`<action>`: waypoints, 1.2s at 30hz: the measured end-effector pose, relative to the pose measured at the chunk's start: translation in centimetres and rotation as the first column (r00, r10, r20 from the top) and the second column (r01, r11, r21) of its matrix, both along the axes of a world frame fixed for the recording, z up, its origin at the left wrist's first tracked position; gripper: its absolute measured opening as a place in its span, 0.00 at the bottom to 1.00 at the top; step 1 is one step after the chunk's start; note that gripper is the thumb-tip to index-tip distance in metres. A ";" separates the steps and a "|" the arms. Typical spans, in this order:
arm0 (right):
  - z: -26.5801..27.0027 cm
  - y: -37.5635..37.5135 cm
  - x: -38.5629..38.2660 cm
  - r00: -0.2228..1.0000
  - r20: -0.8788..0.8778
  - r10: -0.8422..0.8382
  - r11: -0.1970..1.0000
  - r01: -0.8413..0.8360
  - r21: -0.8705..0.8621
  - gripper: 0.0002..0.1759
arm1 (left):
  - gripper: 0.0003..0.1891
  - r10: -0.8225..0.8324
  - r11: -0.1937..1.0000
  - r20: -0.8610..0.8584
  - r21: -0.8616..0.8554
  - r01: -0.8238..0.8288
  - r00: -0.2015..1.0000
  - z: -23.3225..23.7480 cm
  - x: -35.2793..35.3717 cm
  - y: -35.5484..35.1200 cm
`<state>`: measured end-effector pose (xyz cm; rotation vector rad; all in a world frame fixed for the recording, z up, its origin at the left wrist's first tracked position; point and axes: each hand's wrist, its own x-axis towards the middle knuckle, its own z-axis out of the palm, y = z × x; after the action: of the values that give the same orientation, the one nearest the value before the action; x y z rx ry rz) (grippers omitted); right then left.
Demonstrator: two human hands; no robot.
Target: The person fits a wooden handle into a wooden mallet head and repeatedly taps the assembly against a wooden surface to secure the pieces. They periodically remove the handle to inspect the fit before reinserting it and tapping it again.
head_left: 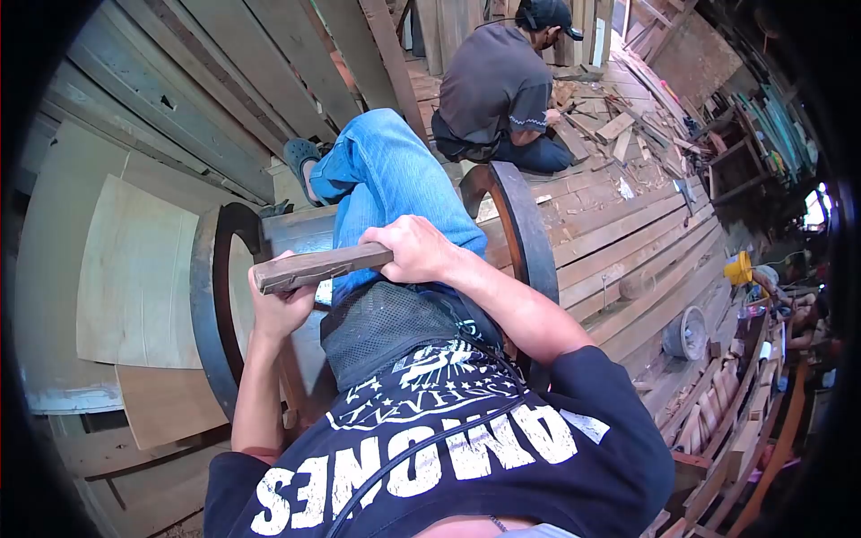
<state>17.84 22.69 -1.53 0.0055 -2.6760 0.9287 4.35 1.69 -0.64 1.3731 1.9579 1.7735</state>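
A wooden bar (327, 265) lies across the front of the seated person's body, above the lap and between the two curved dark armrests, left (209, 305) and right (533, 235). The right hand (414, 248) wraps its fingers around one end, while the left hand (283, 310) closes around the bar near the other, its fingers partly hidden. The bar appears stiff, moderately weighty, dry and hardly fragile; a hold near both ends should balance it best.
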 end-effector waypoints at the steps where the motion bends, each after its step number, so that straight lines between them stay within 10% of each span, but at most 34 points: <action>1: 0.1 0.0 0.0 1.000 0.003 0.000 1.000 0.000 0.003 0.19 | 0.04 0.003 1.000 0.002 0.001 -0.003 1.000 -0.5 -0.1 -0.1; 27: -0.2 -0.1 -0.2 0.982 -0.187 0.019 1.000 -0.021 -0.011 0.18 | 0.03 0.098 0.994 0.121 0.032 -0.103 0.988 0.7 1.0 0.3; 32: 1.5 -1.3 0.3 0.931 -0.364 -0.020 0.987 -0.040 -0.157 0.16 | 0.04 0.053 0.997 -0.092 -0.059 -0.059 0.994 1.4 0.1 0.6; 36: 1.2 -1.1 0.6 0.966 -0.246 -0.083 0.995 0.096 0.040 0.17 | 0.21 0.081 0.987 -0.140 -0.125 -0.098 0.987 1.9 0.2 1.0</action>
<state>18.40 21.57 -0.36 0.0098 -2.4501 0.7762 4.58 2.69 1.21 1.4154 2.1962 1.5921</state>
